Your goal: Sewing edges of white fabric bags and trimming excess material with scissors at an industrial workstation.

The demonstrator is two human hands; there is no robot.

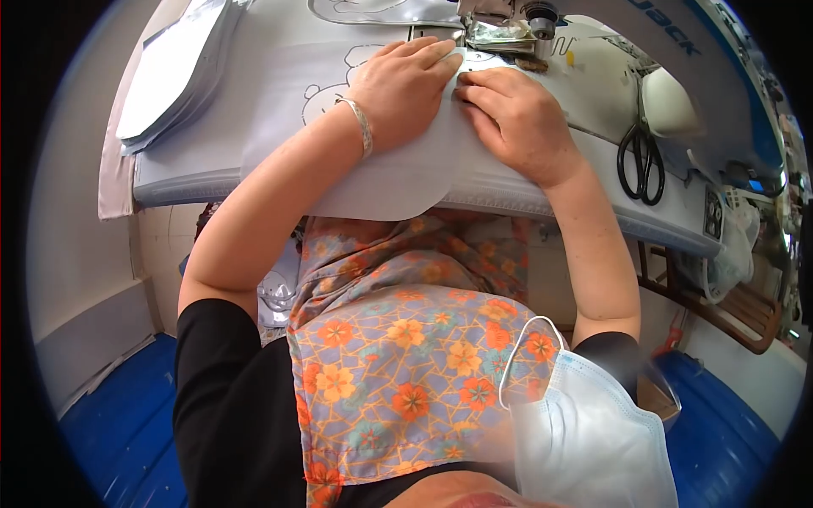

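Note:
A white, slightly see-through sheet (pixel 389 182) with rounded corners and black cartoon outlines lies on the sewing table. Its near edge hangs over the table's front. My left hand (pixel 405 91) rests flat on the sheet with its fingers stretched toward the sewing machine's presser foot area (pixel 461 30). Just to the right, my right hand (pixel 517 114) has its fingers curled and pinched at the sheet's right edge. The fingertips of both hands are close together, a little in front of the needle area. The needle itself I cannot make out.
A stack of white rounded pieces (pixel 174 72) lies at the left of the table. Black-handled scissors (pixel 641 165) lie at the right beside the machine body (pixel 677 51). Another edged piece (pixel 381 17) sits behind the sheet. A face mask (pixel 593 432) hangs low in front.

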